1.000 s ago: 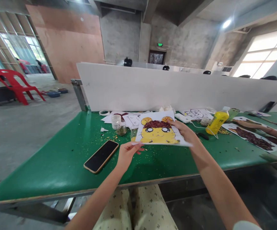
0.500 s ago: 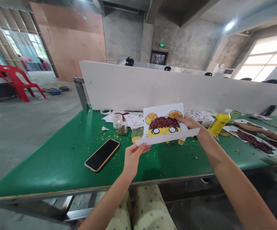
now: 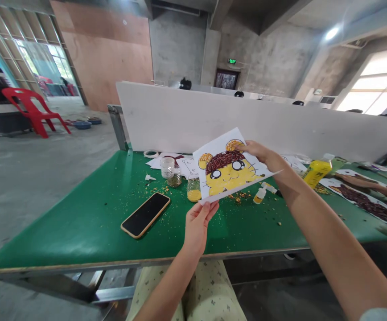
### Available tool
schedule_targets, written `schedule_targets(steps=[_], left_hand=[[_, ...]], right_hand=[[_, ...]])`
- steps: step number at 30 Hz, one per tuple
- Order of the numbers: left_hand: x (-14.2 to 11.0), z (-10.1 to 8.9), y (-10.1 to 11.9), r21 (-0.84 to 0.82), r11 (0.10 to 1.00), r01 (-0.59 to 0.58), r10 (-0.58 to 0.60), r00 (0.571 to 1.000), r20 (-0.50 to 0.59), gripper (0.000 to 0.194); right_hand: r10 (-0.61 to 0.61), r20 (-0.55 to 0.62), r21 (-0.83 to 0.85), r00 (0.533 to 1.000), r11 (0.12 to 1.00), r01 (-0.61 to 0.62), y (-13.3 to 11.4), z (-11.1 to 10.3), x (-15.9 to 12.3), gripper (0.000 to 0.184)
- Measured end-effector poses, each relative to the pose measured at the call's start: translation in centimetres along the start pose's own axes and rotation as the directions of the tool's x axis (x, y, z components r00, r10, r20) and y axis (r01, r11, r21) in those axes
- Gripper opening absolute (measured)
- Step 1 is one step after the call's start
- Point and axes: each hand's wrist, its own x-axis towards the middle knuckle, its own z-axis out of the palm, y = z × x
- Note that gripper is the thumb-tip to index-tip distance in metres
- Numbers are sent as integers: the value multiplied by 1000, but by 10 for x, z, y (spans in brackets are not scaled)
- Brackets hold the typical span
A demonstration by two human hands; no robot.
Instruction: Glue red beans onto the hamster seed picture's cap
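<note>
I hold up a white sheet with a yellow hamster picture [image 3: 228,171] whose head is covered in brown beans, tilted above the green table [image 3: 80,223]. My left hand [image 3: 198,220] pinches its lower left corner. My right hand [image 3: 258,151] grips its upper right edge near one bean-covered ear. Beneath the sheet stand a small jar of yellow grains [image 3: 194,189] and a small glue bottle [image 3: 259,195]. Loose grains lie scattered on the table around them.
A black phone [image 3: 146,214] lies at my left. Two clear jars [image 3: 170,170], a tape roll [image 3: 151,154] and line-drawing sheets [image 3: 188,166] sit by a white partition [image 3: 187,118]. A yellow bottle [image 3: 317,171] and another person's arm [image 3: 370,185] over a bean picture are at right.
Both hands lifted the hamster sheet off the table and tilted it upright toward me, uncovering the yellow-grain jar and the glue bottle.
</note>
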Motion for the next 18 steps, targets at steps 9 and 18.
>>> schedule_targets(steps=[9,18], left_hand=[[12,7,-3,-188,980,65,-85,991,-101,15],[21,11,-12,-339,931,138,-174,982,-79,18]], right_hand=[[3,115,-161,993,987,16,-51,11,32,24],[-17,154,-433,988,898,83,-91,26,73,9]])
